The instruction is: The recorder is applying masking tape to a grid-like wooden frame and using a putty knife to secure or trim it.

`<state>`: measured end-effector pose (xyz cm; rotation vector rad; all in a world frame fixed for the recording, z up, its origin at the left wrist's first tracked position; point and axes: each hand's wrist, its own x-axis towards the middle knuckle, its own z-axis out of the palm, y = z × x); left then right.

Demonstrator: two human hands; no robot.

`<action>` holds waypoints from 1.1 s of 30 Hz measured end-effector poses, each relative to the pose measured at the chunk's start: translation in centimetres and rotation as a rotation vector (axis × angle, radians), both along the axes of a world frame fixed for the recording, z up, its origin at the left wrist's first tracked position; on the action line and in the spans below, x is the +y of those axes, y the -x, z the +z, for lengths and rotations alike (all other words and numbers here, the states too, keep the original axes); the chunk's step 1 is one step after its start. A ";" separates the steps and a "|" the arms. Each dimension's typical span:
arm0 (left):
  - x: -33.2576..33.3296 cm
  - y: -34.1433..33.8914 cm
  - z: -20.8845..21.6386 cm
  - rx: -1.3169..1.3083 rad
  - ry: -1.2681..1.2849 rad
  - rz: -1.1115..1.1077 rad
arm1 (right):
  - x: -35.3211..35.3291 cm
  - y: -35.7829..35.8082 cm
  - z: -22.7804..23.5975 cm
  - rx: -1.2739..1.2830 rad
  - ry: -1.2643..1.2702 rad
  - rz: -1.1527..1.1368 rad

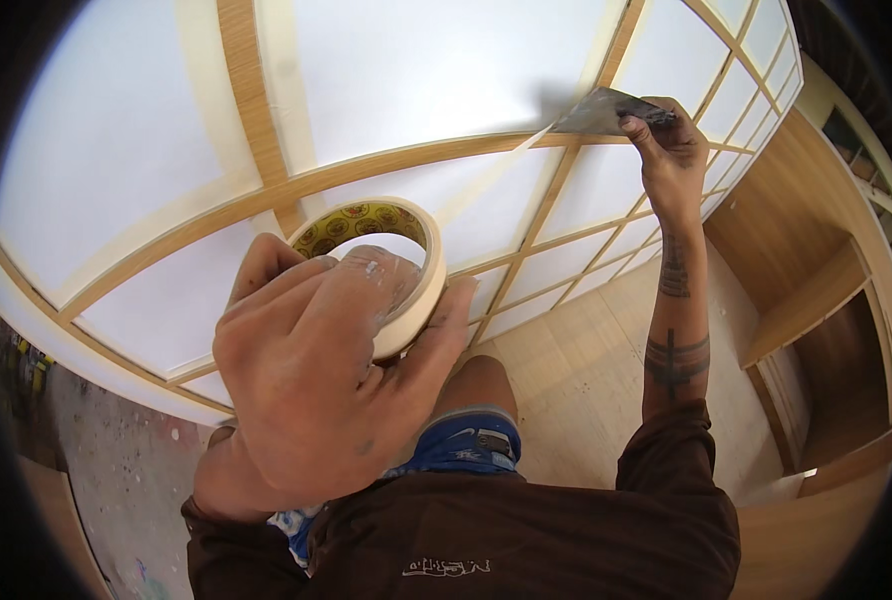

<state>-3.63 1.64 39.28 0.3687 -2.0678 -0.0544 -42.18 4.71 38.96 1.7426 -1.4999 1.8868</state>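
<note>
My left hand (pixel 321 370) is closed round a roll of cream masking tape (pixel 423 310), its fingers through the yellow-patterned core. From the roll a narrow strip of tape (pixel 496 175) stretches up and right, taut, toward a flat metal putty knife (pixel 601 112). My right hand (pixel 674 150) pinches the putty knife by its dark end, its blade against the panel near a wooden strip. Behind both hands stands a large white panel (pixel 406 75) crossed by wood-toned strips (pixel 251 95). Bands of tape (pixel 211 90) run on the white beside some of the strips.
A wooden cabinet (pixel 796 210) with open compartments stands at the right. Light plywood boards (pixel 576 350) lie below the panel. At the lower left is a stained grey floor (pixel 116 470), with a brown board edge (pixel 61 520) beside it.
</note>
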 end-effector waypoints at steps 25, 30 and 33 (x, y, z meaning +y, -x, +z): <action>-0.4 0.2 0.1 0.033 -0.075 0.079 | -1.0 2.1 -1.0 -0.027 0.112 -0.078; -0.6 0.0 0.0 0.030 -0.098 0.101 | -0.4 1.2 -1.7 0.020 0.188 -0.198; -0.7 0.0 0.0 0.006 -0.123 0.125 | -0.1 0.5 -2.0 0.078 0.231 -0.234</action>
